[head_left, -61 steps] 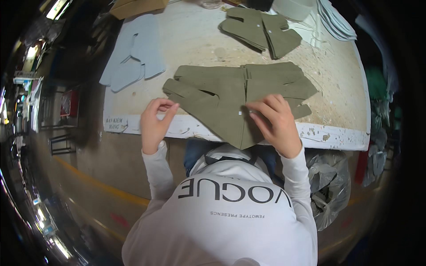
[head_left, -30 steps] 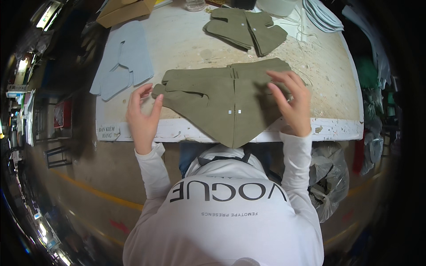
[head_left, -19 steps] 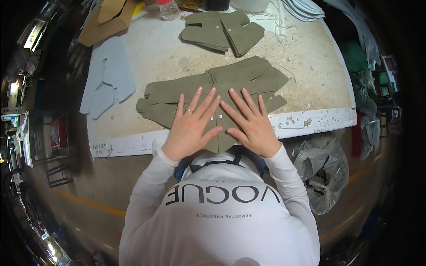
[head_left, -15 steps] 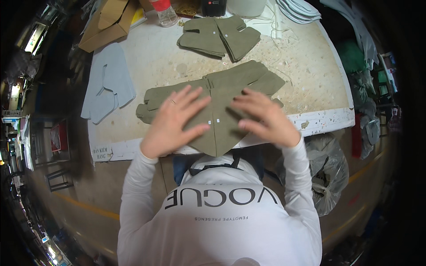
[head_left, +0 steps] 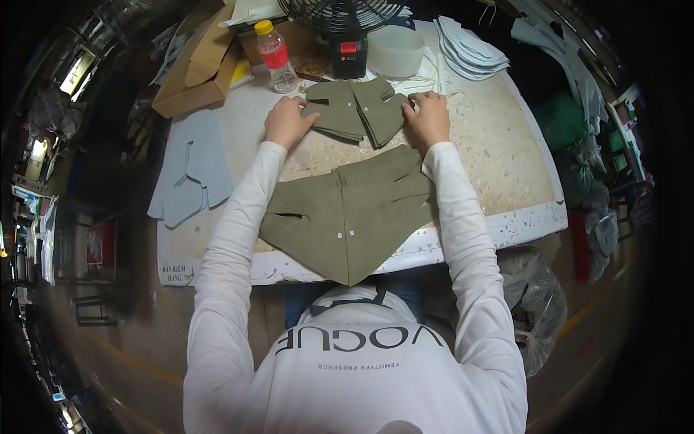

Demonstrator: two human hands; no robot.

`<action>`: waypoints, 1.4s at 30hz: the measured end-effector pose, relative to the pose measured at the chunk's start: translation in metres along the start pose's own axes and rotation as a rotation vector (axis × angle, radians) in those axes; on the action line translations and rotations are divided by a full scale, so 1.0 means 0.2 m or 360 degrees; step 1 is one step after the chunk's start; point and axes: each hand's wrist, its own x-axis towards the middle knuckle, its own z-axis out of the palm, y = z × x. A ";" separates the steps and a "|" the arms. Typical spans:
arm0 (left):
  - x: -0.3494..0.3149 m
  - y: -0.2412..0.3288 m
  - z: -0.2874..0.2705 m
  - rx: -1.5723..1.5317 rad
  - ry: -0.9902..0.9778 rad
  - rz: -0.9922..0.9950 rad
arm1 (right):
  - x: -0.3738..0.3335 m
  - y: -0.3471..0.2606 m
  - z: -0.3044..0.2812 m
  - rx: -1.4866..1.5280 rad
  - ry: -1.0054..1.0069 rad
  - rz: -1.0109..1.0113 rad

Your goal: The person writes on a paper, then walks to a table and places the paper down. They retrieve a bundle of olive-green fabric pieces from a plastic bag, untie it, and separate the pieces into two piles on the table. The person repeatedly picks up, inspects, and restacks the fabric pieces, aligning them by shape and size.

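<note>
The far green stack lies sideways across the counter. Both hands, left and right, have reached up from the near piece and now grip its ends.

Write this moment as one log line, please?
left hand: on far olive fabric stack | right hand: on same stack | near olive piece: flat, untouched, overhanging table edge

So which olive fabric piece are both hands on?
The far olive stack by the fan: left hand and right hand grip its ends. The near olive piece lies untouched.
</note>
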 end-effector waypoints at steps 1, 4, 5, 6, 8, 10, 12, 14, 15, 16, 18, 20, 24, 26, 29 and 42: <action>0.00 0.00 0.00 -0.0027 0.0078 0.0028 | 0.00 0.00 -0.01 -0.0005 0.0034 -0.0040; 0.01 0.00 0.01 -0.0065 0.0036 0.0036 | 0.00 -0.02 -0.03 0.0027 0.0096 -0.0084; 0.02 -0.01 0.02 -0.0097 0.0058 0.0037 | 0.00 -0.03 -0.03 0.0059 0.0153 -0.0140; 0.03 -0.02 0.02 -0.0134 0.0102 0.0063 | 0.00 -0.04 -0.03 0.0165 0.0119 -0.0100; 0.06 -0.02 0.03 -0.0356 0.0056 0.0099 | 0.01 -0.07 -0.05 0.0366 0.0114 -0.0064; 0.08 -0.01 0.01 -0.0705 -0.0132 0.0062 | 0.03 -0.11 -0.09 0.0885 0.0174 0.0070; 0.07 0.02 -0.04 -0.1302 -0.0223 -0.0039 | 0.03 -0.14 -0.18 0.1273 0.0245 0.0141; 0.04 0.05 -0.13 -0.1909 -0.0210 -0.0308 | 0.02 -0.15 -0.34 0.1575 0.0353 0.0079; 0.01 0.06 -0.20 -0.1947 -0.0152 -0.0269 | -0.01 -0.15 -0.42 0.1762 0.0304 0.0074; -0.04 0.04 -0.29 -0.1999 -0.0117 -0.0262 | -0.06 -0.16 -0.50 0.1974 0.0247 -0.0068; -0.12 0.01 -0.43 -0.2043 -0.0089 -0.0248 | -0.15 -0.19 -0.63 0.1989 -0.0169 0.0212; -0.19 -0.01 -0.52 -0.2062 -0.0103 -0.0233 | -0.24 -0.24 -0.70 0.2024 -0.0573 0.0404; -0.30 0.03 -0.57 -0.2131 -0.0135 -0.0147 | -0.49 -0.36 -0.70 0.2337 -0.0557 0.0404; -0.37 0.09 -0.56 -0.2282 -0.0119 -0.0108 | -0.61 -0.36 -0.69 0.2035 -0.0679 0.0444; -0.59 0.23 -0.49 -0.2366 -0.0149 0.0186 | -0.73 -0.32 -0.63 0.1025 -0.0215 0.0153; -0.98 0.29 -0.32 -0.0433 -0.0214 -0.0145 | -1.06 -0.36 -0.77 0.0742 -0.0685 0.0462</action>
